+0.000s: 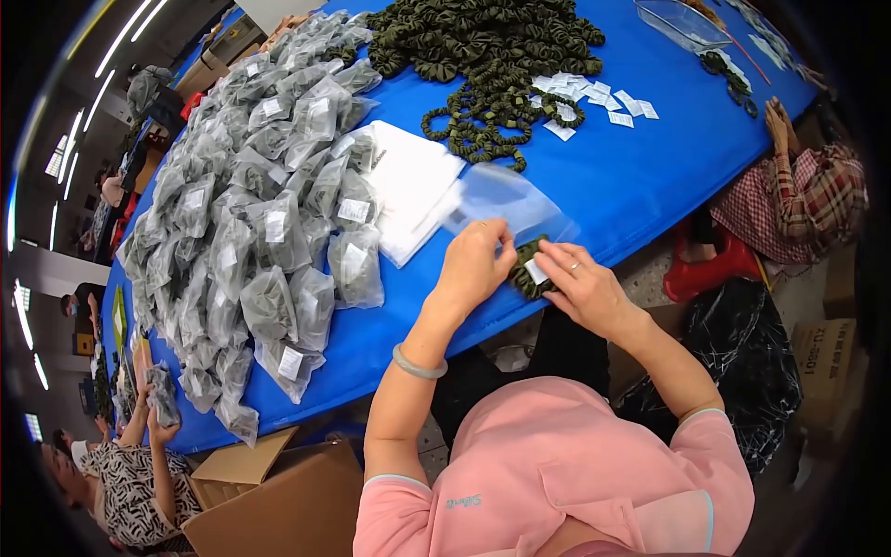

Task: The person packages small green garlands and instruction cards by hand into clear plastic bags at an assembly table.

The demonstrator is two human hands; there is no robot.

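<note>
At the table's near edge my right hand [585, 283] presses its fingers on a dark green scrunchie [527, 269] and a small white label [535, 271] lying on it. My left hand [475, 260] is at the scrunchie's left side, thumb and index finger pinched together; what is between them is too small to make out. Just beyond my hands a clear plastic bag [515, 204] lies flat, partly over a stack of white bags [408, 181]. Farther back is a heap of green scrunchies [483, 46], with loose white labels [603, 97] beside it.
Packed grey bags [269, 186] cover the left of the blue table [650, 176]. A clear basket [682, 23] is at the back right. Co-workers sit at left [139, 483] and right [807, 195]. An open cardboard box [278, 501] and a black bag [742, 362] stand below.
</note>
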